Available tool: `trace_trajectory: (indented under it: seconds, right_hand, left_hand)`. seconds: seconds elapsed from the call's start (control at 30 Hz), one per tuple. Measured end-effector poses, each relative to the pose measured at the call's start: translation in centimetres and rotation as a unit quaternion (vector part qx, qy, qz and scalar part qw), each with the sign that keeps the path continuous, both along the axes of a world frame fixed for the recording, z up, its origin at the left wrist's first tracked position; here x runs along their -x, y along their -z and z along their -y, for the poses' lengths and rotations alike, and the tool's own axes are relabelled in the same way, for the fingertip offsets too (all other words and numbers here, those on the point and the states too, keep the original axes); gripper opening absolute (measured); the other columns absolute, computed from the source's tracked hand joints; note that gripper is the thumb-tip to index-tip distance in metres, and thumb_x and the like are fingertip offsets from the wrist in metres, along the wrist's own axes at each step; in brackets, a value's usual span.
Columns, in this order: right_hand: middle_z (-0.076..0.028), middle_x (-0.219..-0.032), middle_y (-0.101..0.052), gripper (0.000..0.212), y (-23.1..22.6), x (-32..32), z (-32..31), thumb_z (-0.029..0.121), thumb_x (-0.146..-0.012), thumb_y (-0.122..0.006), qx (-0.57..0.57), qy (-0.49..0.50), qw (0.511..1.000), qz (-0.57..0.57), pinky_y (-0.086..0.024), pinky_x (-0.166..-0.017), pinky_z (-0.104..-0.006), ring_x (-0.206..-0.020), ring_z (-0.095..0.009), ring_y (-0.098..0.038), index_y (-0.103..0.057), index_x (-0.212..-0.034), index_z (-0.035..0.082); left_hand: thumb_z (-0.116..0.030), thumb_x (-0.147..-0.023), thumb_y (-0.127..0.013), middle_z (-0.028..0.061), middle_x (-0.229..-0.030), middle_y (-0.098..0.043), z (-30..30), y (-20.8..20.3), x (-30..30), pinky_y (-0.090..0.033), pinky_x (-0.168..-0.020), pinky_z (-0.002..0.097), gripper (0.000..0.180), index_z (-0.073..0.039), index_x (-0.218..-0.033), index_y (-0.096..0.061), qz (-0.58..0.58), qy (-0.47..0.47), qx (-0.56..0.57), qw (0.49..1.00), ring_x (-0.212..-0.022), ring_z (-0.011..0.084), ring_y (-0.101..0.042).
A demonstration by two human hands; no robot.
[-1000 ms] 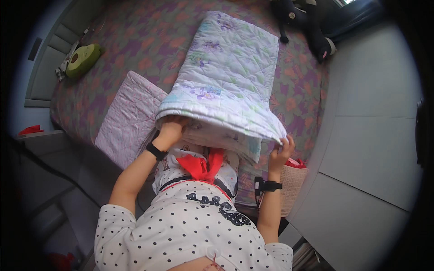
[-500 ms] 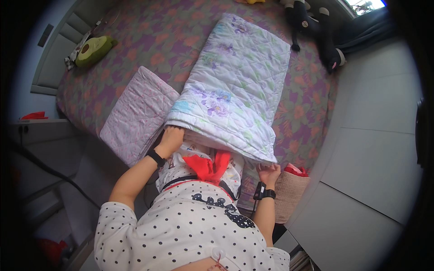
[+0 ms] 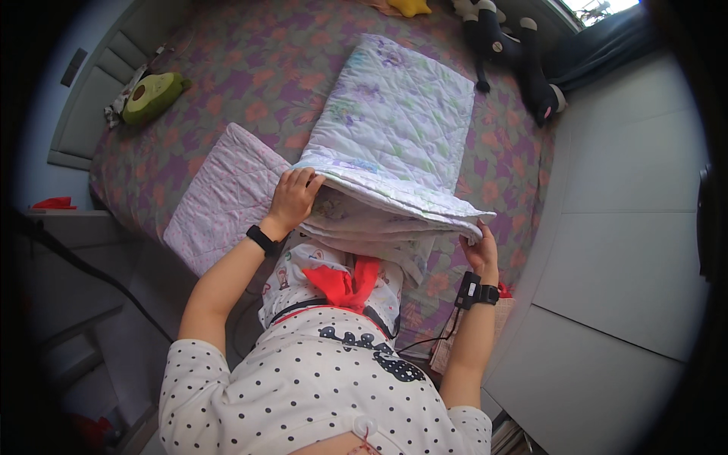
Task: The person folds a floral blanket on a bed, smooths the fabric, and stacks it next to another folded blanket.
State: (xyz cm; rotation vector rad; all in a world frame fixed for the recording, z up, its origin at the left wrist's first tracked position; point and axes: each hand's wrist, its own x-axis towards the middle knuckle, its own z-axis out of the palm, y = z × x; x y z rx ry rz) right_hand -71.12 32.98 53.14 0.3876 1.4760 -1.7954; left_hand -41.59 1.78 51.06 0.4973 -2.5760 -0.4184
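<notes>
A white quilt [image 3: 398, 114] with purple and blue flowers lies folded in layers on the bed. My left hand [image 3: 294, 199] pinches the left corner of its near edge, fingers closed over the cloth. At the right corner of the same edge, my right hand [image 3: 481, 246] grips the layers between thumb and fingers. The near edge is lifted and folded back a little, so the inner layers show between my hands. Left of the quilt, partly behind my left hand, a folded pink-patterned quilt [image 3: 227, 197] lies flat.
The bed [image 3: 235, 76] has a flowered cover. An avocado plush [image 3: 154, 98] lies at the far left, a black-and-white plush [image 3: 500, 53] at the far right, and a yellow star cushion [image 3: 409, 7] at the back. Grey cabinets [image 3: 607, 250] line the right side. A cable [image 3: 98, 277] runs on the left.
Both hands have moved up and away from my body, raising the quilt's near edge and bending it back. My right hand has also shifted right, and more inner layers now show.
</notes>
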Motion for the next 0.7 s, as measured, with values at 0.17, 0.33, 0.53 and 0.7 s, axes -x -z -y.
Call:
trace_trajectory:
  seconds: [0.17, 0.33, 0.53, 0.7]
  right_hand:
    - [-0.002, -0.093, -0.053, 0.024, 1.1, -2.0, -1.9, 0.027, -0.08, -0.055, -0.087, 0.044, 0.995, 0.034, -0.041, -0.075, -0.0327, -0.088, -0.016, -0.048, -0.052, -0.099, 0.013]
    - [-0.004, -0.121, -0.036, 0.048, 2.8, -5.5, -5.6, 0.044, -0.081, -0.049, -0.153, 0.024, 0.986, 0.057, -0.035, -0.088, -0.0456, -0.107, -0.024, -0.037, -0.038, -0.118, 0.015]
    - [-0.005, -0.113, -0.039, 0.04, 4.5, -8.8, -6.4, 0.04, -0.085, -0.038, -0.286, -0.028, 0.958, 0.026, -0.041, -0.078, -0.0458, -0.1, -0.026, -0.04, -0.04, -0.112, 0.011]
    - [-0.007, -0.099, -0.05, 0.038, 4.7, -8.3, -4.7, 0.038, -0.083, -0.041, -0.319, 0.096, 0.941, -0.052, -0.04, -0.064, -0.032, -0.086, -0.019, -0.047, -0.05, -0.101, 0.007]
  left_hand:
    - [-0.002, -0.06, -0.059, 0.0114, -0.106, -0.048, 0.5, 0.6, 0.0, -0.031, -0.088, 0.0401, 0.044, -0.006, -0.103, -0.05, -0.009, -0.065, 0.019, 0.998, -0.103, 0.0292, -0.043]
    - [-0.004, -0.059, -0.061, 0.0043, -0.092, -0.055, 1.7, 3.4, 0.1, -0.035, -0.081, 0.036, 0.036, -0.012, -0.094, -0.056, 0.122, 0.061, -0.084, 0.987, -0.092, 0.0221, -0.05]
    - [-0.015, -0.061, -0.065, 0.0054, -0.09, -0.055, 1.8, 5.7, -1.2, -0.042, -0.073, 0.038, 0.03, -0.012, -0.09, -0.058, 0.219, 0.189, -0.132, 0.948, -0.088, 0.0252, -0.052]
    - [-0.02, -0.067, -0.064, 0.0072, -0.09, -0.057, 2.3, 6.8, -1.3, -0.041, -0.074, 0.037, 0.022, -0.01, -0.086, -0.062, 0.194, 0.132, -0.272, 0.933, -0.087, 0.0281, -0.053]
